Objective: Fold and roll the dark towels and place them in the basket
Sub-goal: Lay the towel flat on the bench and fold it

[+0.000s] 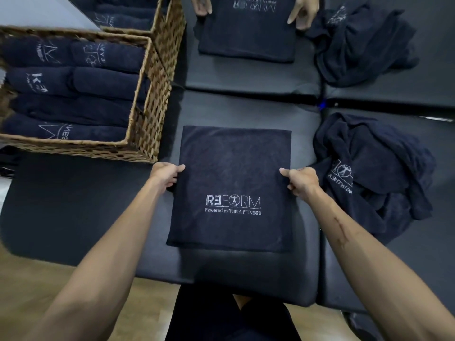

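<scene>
A dark towel [234,173] with a white REFORM logo lies folded flat on the black padded surface in front of me. My left hand [165,174] pinches its left edge, thumb on top. My right hand [300,180] pinches its right edge the same way. A wicker basket [145,124] at the left holds several rolled dark towels [73,82]. A loose heap of dark towels [374,173] lies at the right of the folded one.
A mirror at the far edge reflects the scene: the hands [304,11], the towel, the basket and the heap [364,45]. Black pads [246,109] cover the work surface, with a seam on the right. Wooden floor [29,279] shows at the lower left.
</scene>
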